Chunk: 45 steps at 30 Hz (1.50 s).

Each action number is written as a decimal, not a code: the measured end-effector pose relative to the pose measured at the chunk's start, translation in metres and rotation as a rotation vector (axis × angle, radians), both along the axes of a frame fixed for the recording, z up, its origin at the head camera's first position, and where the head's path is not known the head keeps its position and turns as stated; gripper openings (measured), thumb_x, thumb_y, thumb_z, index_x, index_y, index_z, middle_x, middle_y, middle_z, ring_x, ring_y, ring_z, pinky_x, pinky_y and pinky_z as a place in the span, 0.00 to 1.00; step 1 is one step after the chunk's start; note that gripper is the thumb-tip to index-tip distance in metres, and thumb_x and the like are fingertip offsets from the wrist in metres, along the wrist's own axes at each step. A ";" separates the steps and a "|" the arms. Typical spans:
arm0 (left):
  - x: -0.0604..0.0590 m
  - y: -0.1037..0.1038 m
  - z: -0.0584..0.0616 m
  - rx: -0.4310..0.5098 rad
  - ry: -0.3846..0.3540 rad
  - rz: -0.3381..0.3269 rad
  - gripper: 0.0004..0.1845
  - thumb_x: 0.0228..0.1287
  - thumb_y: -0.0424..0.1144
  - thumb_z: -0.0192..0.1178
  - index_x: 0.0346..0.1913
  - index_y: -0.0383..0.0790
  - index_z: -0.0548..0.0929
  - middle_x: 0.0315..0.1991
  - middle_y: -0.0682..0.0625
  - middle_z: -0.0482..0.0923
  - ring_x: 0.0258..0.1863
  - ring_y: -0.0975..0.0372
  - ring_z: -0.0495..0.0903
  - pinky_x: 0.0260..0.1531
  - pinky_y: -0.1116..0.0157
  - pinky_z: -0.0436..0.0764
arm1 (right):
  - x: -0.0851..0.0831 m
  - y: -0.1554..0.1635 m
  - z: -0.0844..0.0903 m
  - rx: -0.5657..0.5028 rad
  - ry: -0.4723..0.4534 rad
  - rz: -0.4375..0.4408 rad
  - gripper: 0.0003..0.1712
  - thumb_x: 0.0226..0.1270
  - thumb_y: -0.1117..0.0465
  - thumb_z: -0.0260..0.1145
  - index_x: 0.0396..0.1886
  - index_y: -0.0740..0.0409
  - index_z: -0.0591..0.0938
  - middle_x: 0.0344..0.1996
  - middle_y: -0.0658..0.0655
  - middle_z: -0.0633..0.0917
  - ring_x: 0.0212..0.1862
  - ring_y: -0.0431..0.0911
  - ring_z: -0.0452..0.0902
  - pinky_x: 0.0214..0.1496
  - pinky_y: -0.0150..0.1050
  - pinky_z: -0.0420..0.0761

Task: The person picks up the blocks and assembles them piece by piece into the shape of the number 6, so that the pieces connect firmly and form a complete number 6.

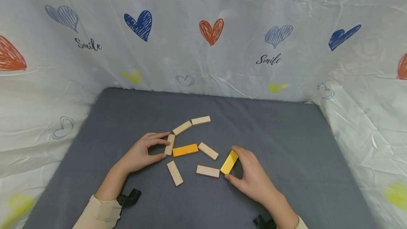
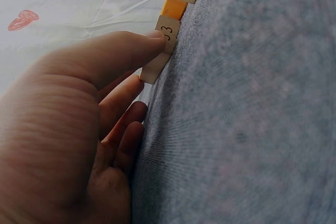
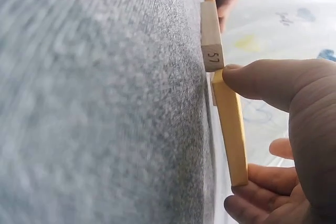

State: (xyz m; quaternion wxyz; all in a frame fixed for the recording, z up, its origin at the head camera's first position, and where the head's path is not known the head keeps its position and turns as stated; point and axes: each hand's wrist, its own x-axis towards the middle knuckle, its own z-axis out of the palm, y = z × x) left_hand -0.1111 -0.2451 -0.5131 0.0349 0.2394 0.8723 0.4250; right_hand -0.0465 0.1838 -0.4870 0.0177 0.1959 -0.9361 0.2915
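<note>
Several small wooden blocks lie on a grey mat (image 1: 270,133). My left hand (image 1: 144,151) pinches a plain wooden block (image 1: 170,144) between thumb and forefinger; in the left wrist view that block (image 2: 160,51) bears a printed number. An orange block (image 1: 185,150) lies just right of it. My right hand (image 1: 249,172) grips a yellow block (image 1: 229,162) by its two ends, thumb at the near end; the yellow block (image 3: 231,129) shows edge-on in the right wrist view, next to a plain block marked 57 (image 3: 211,35).
More plain blocks lie around: two at the back (image 1: 200,120) (image 1: 182,128), one in the middle (image 1: 208,151), two nearer me (image 1: 175,173) (image 1: 207,171). A white cloth with hearts (image 1: 203,34) walls the mat on three sides.
</note>
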 end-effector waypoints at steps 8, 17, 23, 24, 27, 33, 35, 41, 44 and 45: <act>0.000 0.000 -0.001 0.000 -0.006 0.005 0.23 0.68 0.44 0.80 0.64 0.54 0.90 0.80 0.55 0.72 0.76 0.52 0.69 0.71 0.38 0.70 | 0.001 -0.005 0.000 -0.003 -0.019 0.051 0.57 0.56 0.51 0.90 0.81 0.60 0.72 0.76 0.57 0.76 0.76 0.56 0.71 0.75 0.58 0.75; -0.001 0.000 -0.002 -0.004 -0.002 0.003 0.23 0.68 0.45 0.80 0.64 0.56 0.90 0.80 0.56 0.72 0.76 0.52 0.68 0.72 0.37 0.69 | 0.005 -0.012 0.002 -0.025 -0.089 0.118 0.58 0.57 0.50 0.89 0.83 0.56 0.70 0.79 0.50 0.73 0.78 0.52 0.69 0.75 0.57 0.75; -0.001 0.001 -0.002 -0.007 -0.011 0.004 0.23 0.68 0.44 0.80 0.64 0.55 0.90 0.80 0.56 0.72 0.76 0.52 0.68 0.72 0.38 0.70 | 0.006 -0.012 0.000 -0.032 -0.087 0.146 0.56 0.58 0.51 0.89 0.83 0.56 0.71 0.78 0.51 0.74 0.79 0.52 0.69 0.76 0.58 0.75; -0.001 0.001 -0.001 -0.007 -0.010 0.003 0.23 0.67 0.44 0.80 0.64 0.55 0.90 0.80 0.56 0.72 0.76 0.52 0.68 0.72 0.38 0.70 | 0.006 -0.012 0.000 -0.032 -0.087 0.151 0.56 0.58 0.51 0.89 0.83 0.56 0.71 0.78 0.51 0.74 0.79 0.52 0.69 0.76 0.58 0.75; -0.001 0.001 -0.001 -0.007 -0.010 0.003 0.23 0.67 0.44 0.80 0.64 0.55 0.90 0.80 0.56 0.72 0.76 0.52 0.69 0.72 0.38 0.69 | 0.007 -0.011 -0.002 -0.041 -0.086 0.170 0.56 0.58 0.53 0.89 0.83 0.55 0.71 0.78 0.51 0.74 0.79 0.51 0.69 0.75 0.57 0.76; -0.001 0.000 -0.001 0.000 -0.009 0.003 0.23 0.67 0.44 0.80 0.64 0.55 0.90 0.79 0.55 0.72 0.76 0.52 0.69 0.72 0.37 0.69 | 0.007 -0.010 -0.003 -0.060 -0.099 0.215 0.56 0.58 0.53 0.88 0.83 0.53 0.70 0.78 0.51 0.73 0.79 0.49 0.69 0.75 0.57 0.76; -0.001 0.000 -0.001 -0.001 -0.008 0.003 0.23 0.67 0.44 0.80 0.64 0.55 0.90 0.79 0.55 0.72 0.76 0.52 0.69 0.72 0.37 0.69 | 0.007 -0.010 -0.003 -0.062 -0.108 0.225 0.56 0.58 0.53 0.88 0.84 0.53 0.70 0.78 0.50 0.73 0.79 0.50 0.69 0.75 0.57 0.76; -0.001 -0.001 -0.001 0.000 -0.008 0.002 0.23 0.67 0.44 0.80 0.64 0.55 0.90 0.80 0.55 0.72 0.76 0.52 0.69 0.72 0.37 0.70 | 0.007 -0.011 -0.001 -0.075 -0.131 0.243 0.56 0.59 0.54 0.88 0.84 0.52 0.69 0.79 0.50 0.72 0.79 0.50 0.69 0.74 0.58 0.76; 0.000 -0.001 0.000 0.002 -0.010 0.002 0.23 0.68 0.44 0.80 0.64 0.55 0.90 0.80 0.55 0.72 0.76 0.52 0.69 0.72 0.37 0.70 | 0.007 -0.011 -0.001 -0.077 -0.126 0.247 0.56 0.59 0.55 0.88 0.84 0.52 0.69 0.79 0.50 0.72 0.79 0.49 0.69 0.74 0.58 0.76; 0.000 -0.001 0.000 0.003 -0.011 0.003 0.23 0.68 0.44 0.80 0.64 0.55 0.90 0.80 0.56 0.72 0.76 0.52 0.69 0.72 0.37 0.70 | 0.007 -0.012 -0.001 -0.076 -0.123 0.249 0.56 0.59 0.55 0.88 0.84 0.52 0.69 0.79 0.49 0.72 0.79 0.49 0.69 0.75 0.57 0.76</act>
